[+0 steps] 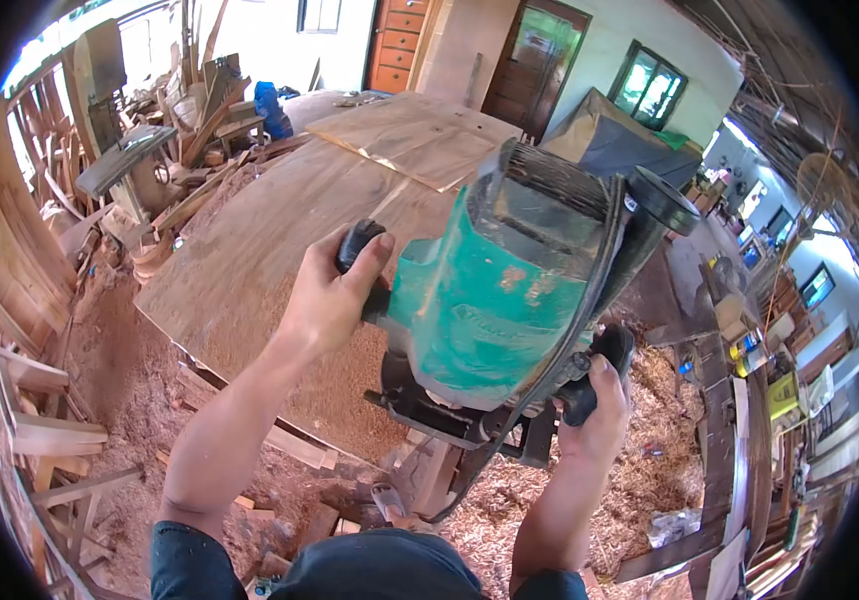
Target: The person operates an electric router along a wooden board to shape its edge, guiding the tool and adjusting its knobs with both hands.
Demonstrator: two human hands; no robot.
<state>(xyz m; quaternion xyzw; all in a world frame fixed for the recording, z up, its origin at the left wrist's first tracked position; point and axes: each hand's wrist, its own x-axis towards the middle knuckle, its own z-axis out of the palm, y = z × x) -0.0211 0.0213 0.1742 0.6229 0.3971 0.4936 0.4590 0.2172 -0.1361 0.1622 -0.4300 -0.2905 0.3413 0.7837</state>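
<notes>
A large green plunge router [499,300] with a black base and worn, scuffed housing fills the middle of the head view. My left hand [329,285] is closed around its black knob handle on the left. On the other side, my right hand [597,415] grips the dark right handle. A black power cord [589,305] runs down over the housing and past the base. Beneath and beyond the router lies a wide plywood sheet [249,260] dusted with sawdust. The underside of the router and its bit are hidden.
Wood shavings [649,440] cover the floor at right. Scrap wood [214,115] is heaped at the back left, and cut wooden pieces [54,432] stand at the near left. A long timber beam [717,470] runs along the right. A sandalled foot [389,503] shows below.
</notes>
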